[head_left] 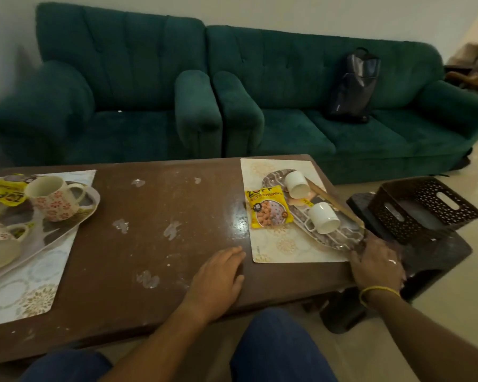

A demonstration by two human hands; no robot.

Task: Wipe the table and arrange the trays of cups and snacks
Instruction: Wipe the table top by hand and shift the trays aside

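Observation:
The brown table (160, 216) carries white smears across its middle. On the right, a patterned oval tray (340, 239) lies on a cream placemat (276, 249) with two white cups (323, 217) tipped on their sides and a yellow snack packet (269, 206) at its left edge. My right hand (375, 263) grips the tray's near rim at the table's right edge. My left hand (218, 279) rests flat on the bare tabletop, fingers apart, holding nothing. At far left a second tray (66, 227) holds two floral mugs (53, 198) and a yellow packet (4, 193).
A dark perforated basket (422, 208) sits on a dark stool (431, 257) just right of the table. A green armchair (108, 92) and green sofa (342, 111) with a black bag (355, 86) stand behind. My knees are under the table's front edge.

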